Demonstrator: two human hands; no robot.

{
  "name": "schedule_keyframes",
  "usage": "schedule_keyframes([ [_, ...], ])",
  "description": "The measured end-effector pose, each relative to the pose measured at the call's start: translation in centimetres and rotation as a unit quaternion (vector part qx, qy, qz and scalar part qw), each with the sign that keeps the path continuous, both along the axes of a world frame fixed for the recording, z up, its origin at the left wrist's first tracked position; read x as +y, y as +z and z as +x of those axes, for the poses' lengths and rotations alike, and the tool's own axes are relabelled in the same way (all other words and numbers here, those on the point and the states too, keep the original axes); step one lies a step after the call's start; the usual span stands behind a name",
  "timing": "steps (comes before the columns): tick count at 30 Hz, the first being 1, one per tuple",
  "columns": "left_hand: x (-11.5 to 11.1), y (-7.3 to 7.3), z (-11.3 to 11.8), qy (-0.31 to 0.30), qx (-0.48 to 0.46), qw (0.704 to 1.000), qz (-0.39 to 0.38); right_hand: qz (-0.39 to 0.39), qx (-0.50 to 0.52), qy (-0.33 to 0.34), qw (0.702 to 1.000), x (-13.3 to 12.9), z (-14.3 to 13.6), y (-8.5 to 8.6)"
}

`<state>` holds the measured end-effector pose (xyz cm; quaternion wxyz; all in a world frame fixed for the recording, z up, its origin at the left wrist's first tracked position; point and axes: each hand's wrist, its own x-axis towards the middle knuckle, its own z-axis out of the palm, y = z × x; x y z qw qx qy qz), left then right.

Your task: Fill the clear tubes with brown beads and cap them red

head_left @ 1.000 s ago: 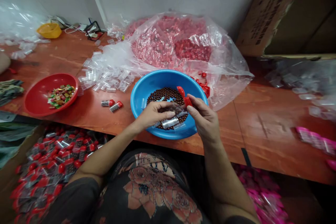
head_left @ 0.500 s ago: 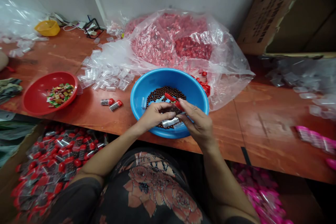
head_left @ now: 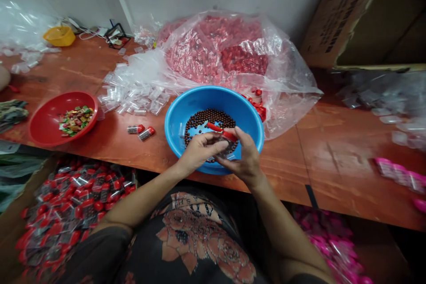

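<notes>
Over the blue basin, both hands close on one small clear container with a red flip lid. The lid stands open, tilted to the left, and a red collar rings the top. My left hand grips the body from the left, thumb across its front. From the right, my right hand has fingertips at the collar and thumb low on the body. How full the container is, I cannot tell. Dark brown balls lie in the basin beneath, partly hidden by the hands.
Two capped containers lie left of the basin. Farther left stands a red bowl with small wrapped pieces. Clear empty containers and a plastic bag of red parts lie behind. Below the table edge are many filled red-capped containers.
The container has tipped more upright between my hands. My right hand has shifted slightly left and down, its thumb now lower. A clear container lying in the basin is now mostly hidden.
</notes>
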<state>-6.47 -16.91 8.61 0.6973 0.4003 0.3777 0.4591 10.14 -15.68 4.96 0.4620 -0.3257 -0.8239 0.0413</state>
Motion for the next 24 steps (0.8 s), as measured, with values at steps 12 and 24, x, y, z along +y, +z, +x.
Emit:
schedule_keyframes([
  [12, 0.1, -0.3, -0.1, -0.033, -0.187, 0.964, -0.185, -0.036, 0.009, 0.002, 0.999, -0.6, -0.7, 0.1],
  [24, 0.7, 0.4, -0.3, -0.072, -0.136, 0.969, -0.195, -0.133, -0.021, -0.017, 0.991, -1.8, -1.9, 0.4],
])
